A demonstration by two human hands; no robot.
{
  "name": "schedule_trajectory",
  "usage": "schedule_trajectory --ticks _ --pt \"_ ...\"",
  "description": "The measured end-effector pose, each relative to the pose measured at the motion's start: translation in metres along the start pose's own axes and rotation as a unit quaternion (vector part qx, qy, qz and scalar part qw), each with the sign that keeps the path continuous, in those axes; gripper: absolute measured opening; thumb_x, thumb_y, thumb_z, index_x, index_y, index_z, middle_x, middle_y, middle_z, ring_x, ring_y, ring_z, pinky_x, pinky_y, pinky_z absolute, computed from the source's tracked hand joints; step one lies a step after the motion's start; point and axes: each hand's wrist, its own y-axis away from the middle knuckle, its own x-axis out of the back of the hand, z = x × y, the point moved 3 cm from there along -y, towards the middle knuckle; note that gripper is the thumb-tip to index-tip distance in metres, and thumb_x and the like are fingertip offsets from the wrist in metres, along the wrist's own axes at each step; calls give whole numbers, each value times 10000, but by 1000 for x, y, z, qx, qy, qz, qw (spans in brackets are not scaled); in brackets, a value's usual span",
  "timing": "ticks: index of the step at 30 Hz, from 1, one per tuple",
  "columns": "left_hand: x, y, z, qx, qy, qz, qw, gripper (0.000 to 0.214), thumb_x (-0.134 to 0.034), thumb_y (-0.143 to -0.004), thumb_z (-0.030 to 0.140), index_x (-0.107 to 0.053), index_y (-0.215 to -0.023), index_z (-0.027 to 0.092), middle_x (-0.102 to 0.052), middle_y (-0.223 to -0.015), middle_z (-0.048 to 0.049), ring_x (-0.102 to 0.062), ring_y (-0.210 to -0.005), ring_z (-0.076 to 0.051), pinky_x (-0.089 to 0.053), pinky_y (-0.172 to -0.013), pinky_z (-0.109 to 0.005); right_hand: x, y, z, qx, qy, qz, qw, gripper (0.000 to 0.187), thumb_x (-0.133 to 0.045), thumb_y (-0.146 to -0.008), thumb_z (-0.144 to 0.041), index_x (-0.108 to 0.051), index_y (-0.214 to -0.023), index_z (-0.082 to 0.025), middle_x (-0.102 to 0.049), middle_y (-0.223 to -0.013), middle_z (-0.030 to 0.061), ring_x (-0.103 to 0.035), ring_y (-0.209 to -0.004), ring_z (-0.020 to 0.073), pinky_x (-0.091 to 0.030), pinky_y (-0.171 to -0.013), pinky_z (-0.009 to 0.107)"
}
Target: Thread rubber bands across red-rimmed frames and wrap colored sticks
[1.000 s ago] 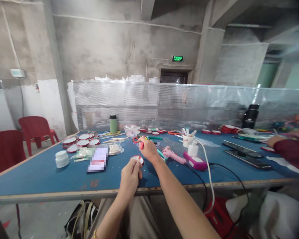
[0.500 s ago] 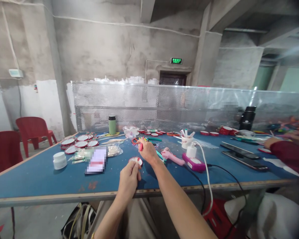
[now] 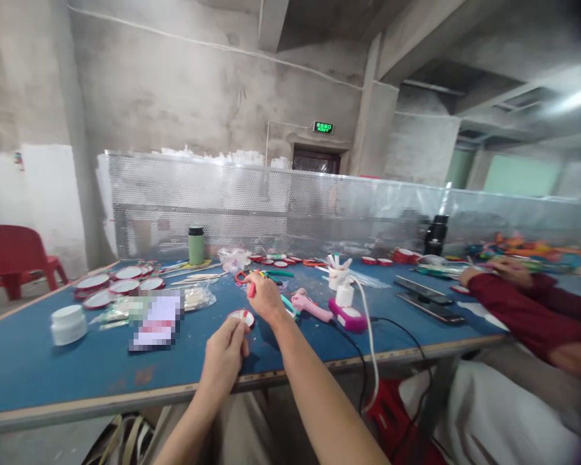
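Observation:
My left hand (image 3: 225, 356) is closed in a pinch on a small round red-and-white disc (image 3: 242, 317) lying on the blue table (image 3: 77, 368). Farther back, my right hand (image 3: 264, 297) is closed around a small red tool (image 3: 251, 289), beside orange-handled scissors (image 3: 241, 276). A pink glue gun (image 3: 308, 305) lies just right of my right hand.
Round red-rimmed lids (image 3: 109, 287), a white jar (image 3: 68, 323), a green flask (image 3: 196, 245), a cup of sticks (image 3: 337, 275) and a magenta box (image 3: 351, 317) with a white cable sit on the table. Another person's red-sleeved arm (image 3: 508, 300) rests at right. A red chair (image 3: 10, 255) stands left.
The view has swung right and tilted, so everything has shifted left in the picture. Both hands keep their grips in the same places on the table.

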Motion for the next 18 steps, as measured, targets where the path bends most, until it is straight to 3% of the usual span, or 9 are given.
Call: schedule_trajectory --ticks 10,18 --pt "2 5 7 44 1 -4 999 465 -509 -762 666 -551 -743 203 -509 -481 52 -411 -359 -117 -298 -392 -226 0 6 -3 6 27 -8 1000 292 -503 -909 -180 -652 -1146 -264 -778 -929 24 -728 -878 195 -477 -735 243" --pt "4 7 8 66 -33 -7 997 444 -506 -731 660 -526 -696 218 -489 -454 47 -411 -381 -131 -307 -405 -231 -4 6 -1 10 21 -10 1000 289 -530 -900 -200 -642 -1157 -266 -771 -937 26 -723 -897 207 -491 -754 260"
